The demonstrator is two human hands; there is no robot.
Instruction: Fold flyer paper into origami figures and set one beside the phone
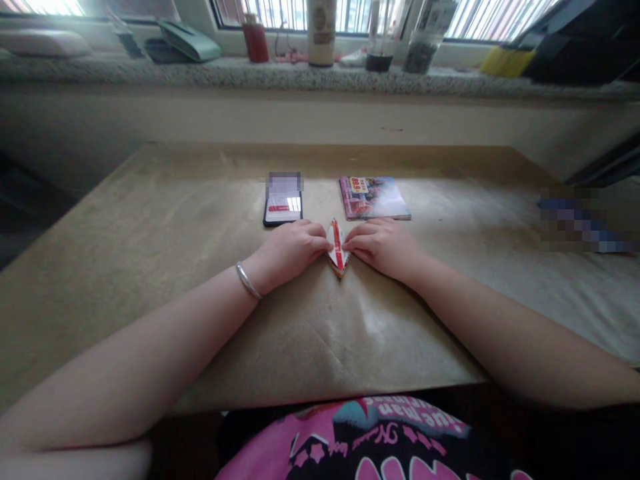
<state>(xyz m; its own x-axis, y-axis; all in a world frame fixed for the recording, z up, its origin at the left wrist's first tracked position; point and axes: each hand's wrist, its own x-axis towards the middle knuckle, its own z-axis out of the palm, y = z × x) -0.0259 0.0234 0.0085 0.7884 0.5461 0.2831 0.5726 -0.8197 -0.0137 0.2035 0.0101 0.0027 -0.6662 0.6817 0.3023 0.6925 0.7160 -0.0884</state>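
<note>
A small piece of folded paper, diamond-shaped, white with a red stripe and coloured edges, lies on the table between my hands. My left hand, with a silver bangle at its wrist, pinches the paper's left side. From the other side, my right hand pinches its right edge. The fingers of both hands are closed, and the fingertips partly cover the paper's side corners. Just beyond my left hand lies a phone with its screen lit. Behind my right hand is a stack of colourful printed paper with a price label.
The table has a tan cover and reaches back to the wall. A blurred bluish item lies at its right. On the stone windowsill stand a red bottle, a pale bottle, a green case and a dark bag.
</note>
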